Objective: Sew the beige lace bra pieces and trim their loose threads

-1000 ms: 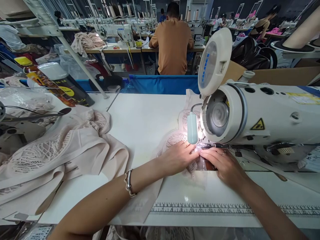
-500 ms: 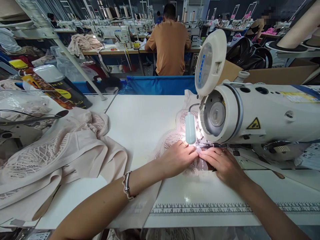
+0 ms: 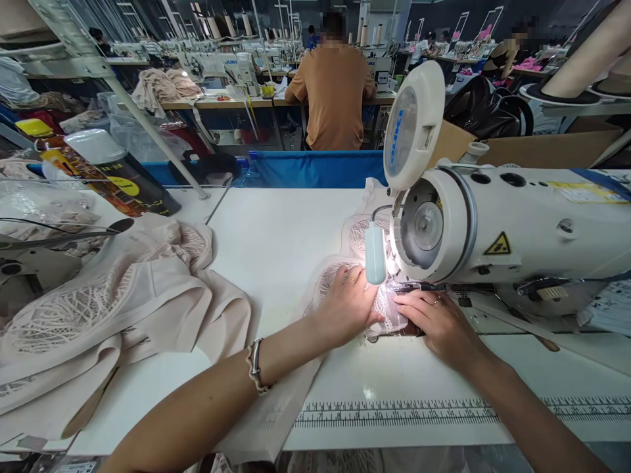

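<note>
A pale pink lace garment lies under the needle area of a white sewing machine. On its left part rests my left hand, fingers spread and the thumb held apart, pressing the fabric flat. My right hand lies on the garment's right edge beside the presser foot, its fingers stretched out and together. A small lamp hangs over the work and lights the lace. The needle itself is hidden by the lamp and the machine head. Part of the garment trails over the table's front edge beneath my left forearm.
More lace garments are heaped at the left. Two spray cans lean behind them near a slanted white pole. A ruler strip runs along the table's front. Beyond a blue cloth, a person sits facing away.
My left hand has opened out and its thumb has come away from my right fingertips, baring more lace between the hands. My right hand has hardly moved.
</note>
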The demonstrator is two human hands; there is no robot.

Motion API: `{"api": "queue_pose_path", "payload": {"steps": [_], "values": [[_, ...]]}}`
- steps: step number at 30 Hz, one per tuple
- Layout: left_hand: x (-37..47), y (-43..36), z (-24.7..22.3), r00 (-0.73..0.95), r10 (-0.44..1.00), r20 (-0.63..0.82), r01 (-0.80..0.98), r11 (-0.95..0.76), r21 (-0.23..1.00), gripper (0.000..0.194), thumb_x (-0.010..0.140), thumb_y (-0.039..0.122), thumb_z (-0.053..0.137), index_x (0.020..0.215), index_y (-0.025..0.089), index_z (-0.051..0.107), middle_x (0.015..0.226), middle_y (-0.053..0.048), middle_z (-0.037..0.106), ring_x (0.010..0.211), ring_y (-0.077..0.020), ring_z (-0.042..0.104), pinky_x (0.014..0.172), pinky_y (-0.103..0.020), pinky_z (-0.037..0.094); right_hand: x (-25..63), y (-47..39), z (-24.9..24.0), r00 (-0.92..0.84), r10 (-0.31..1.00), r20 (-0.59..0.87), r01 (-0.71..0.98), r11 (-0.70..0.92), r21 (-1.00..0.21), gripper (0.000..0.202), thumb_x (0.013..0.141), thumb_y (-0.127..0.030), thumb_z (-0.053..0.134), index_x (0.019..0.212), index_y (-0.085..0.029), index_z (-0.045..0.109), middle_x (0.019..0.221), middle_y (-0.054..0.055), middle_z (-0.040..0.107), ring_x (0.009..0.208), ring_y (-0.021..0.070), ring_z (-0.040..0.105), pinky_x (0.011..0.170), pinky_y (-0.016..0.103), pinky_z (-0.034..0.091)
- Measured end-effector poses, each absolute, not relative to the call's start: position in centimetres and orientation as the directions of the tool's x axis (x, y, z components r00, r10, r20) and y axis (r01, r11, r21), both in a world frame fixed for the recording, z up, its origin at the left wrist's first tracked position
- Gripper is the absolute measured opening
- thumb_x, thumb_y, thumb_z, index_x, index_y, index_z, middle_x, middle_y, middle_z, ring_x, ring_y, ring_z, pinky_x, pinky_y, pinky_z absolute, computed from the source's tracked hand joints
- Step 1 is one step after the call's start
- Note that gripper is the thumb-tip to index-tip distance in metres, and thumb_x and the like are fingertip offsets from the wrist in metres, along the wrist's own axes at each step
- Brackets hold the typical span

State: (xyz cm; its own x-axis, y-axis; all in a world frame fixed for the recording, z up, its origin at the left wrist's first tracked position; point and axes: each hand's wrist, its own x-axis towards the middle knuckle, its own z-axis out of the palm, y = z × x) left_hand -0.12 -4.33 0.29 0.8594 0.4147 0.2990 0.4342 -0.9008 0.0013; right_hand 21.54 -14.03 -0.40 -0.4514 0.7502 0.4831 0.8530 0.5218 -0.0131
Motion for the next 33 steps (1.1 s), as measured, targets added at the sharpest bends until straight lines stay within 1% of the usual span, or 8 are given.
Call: {"api": "queue_pose_path", "payload": {"steps": [3,5,8,14,18,25,29,33], "values": [[0.1,-4.4,0.4,0.895,0.304,0.326,0.333,-0.942,-0.035,0.017,0.102,0.021,0.049,0.096,0.012,0.061,0.092,-0.011,0.065,0.089,-0.0248,0.059,0.09,-0.043,0.044,21.7,-14.0,-0.9,-0.438,0.744,0.504,0.861,0.509,-0.004,0.051,0.086,0.005,0.039,0.118,-0.021,0.068,0.111,0.005,0.077,0.105,0.0225,0.068,0.082,0.037,0.055],[0.2,-4.7,0.6,0.936,0.143,0.323,0.162,-0.986,-0.032,0.024,0.1,0.006,0.04,0.093,0.012,0.063,0.093,-0.009,0.066,0.084,-0.0196,0.059,0.083,-0.035,0.046,21.9,-14.0,-1.3,-0.406,0.752,0.52,0.869,0.493,-0.034,0.053,0.087,0.004,0.037,0.123,-0.022,0.068,0.112,0.006,0.076,0.106,0.0227,0.068,0.084,0.037,0.057],[0.2,-5.5,0.7,0.945,0.046,0.324,0.056,-0.998,-0.021,0.026,0.1,0.004,0.038,0.101,0.009,0.064,0.098,-0.011,0.068,0.089,-0.0193,0.059,0.078,-0.032,0.047,21.9,-14.1,-1.4,-0.378,0.765,0.522,0.872,0.483,-0.077,0.05,0.092,-0.002,0.039,0.128,-0.023,0.066,0.113,0.007,0.076,0.105,0.0229,0.069,0.087,0.038,0.058],[-0.2,-5.9,0.7,0.946,0.107,0.307,0.126,-0.991,-0.044,0.029,0.099,0.008,0.039,0.118,0.007,0.061,0.109,-0.015,0.067,0.098,-0.0247,0.06,0.086,-0.04,0.047,21.4,-14.3,0.1,-0.429,0.729,0.534,0.856,0.516,-0.017,0.032,0.096,-0.003,0.045,0.104,-0.02,0.071,0.102,0.007,0.078,0.093,0.0213,0.069,0.074,0.033,0.055],[-0.4,-5.4,0.5,0.945,0.14,0.294,0.149,-0.989,-0.007,0.035,0.097,0.008,0.04,0.128,0.007,0.056,0.115,-0.016,0.066,0.104,-0.0276,0.059,0.089,-0.043,0.045,21.4,-14.3,0.4,-0.443,0.721,0.533,0.849,0.529,-0.01,0.037,0.092,0.002,0.04,0.097,-0.019,0.07,0.096,0.006,0.077,0.091,0.0209,0.068,0.071,0.033,0.053],[-0.5,-4.5,0.8,0.951,0.211,0.227,0.196,-0.977,0.085,0.036,0.097,0.003,0.041,0.128,0.013,0.056,0.11,-0.013,0.066,0.103,-0.0258,0.061,0.097,-0.045,0.042,21.7,-14.2,0.0,-0.434,0.736,0.52,0.856,0.516,-0.015,0.052,0.075,0.011,0.034,0.099,-0.02,0.069,0.103,0.004,0.077,0.095,0.0198,0.068,0.073,0.032,0.053],[-0.6,-3.7,1.0,0.955,0.238,0.175,0.216,-0.967,0.137,0.041,0.097,0.002,0.039,0.132,0.014,0.055,0.113,-0.012,0.066,0.1,-0.0243,0.062,0.103,-0.05,0.039,21.7,-14.0,-0.1,-0.426,0.733,0.53,0.868,0.497,0.01,0.057,0.073,0.01,0.033,0.109,-0.021,0.065,0.111,0.002,0.077,0.098,0.02,0.069,0.079,0.033,0.055],[-0.8,-2.7,0.8,0.951,0.276,0.139,0.243,-0.946,0.215,0.044,0.099,0.003,0.036,0.137,0.019,0.055,0.12,-0.011,0.068,0.107,-0.0235,0.063,0.112,-0.057,0.032,21.6,-13.9,-0.2,-0.413,0.726,0.549,0.872,0.49,0.008,0.055,0.073,0.01,0.032,0.108,-0.021,0.063,0.111,0.003,0.077,0.098,0.0198,0.07,0.082,0.032,0.055]]}}
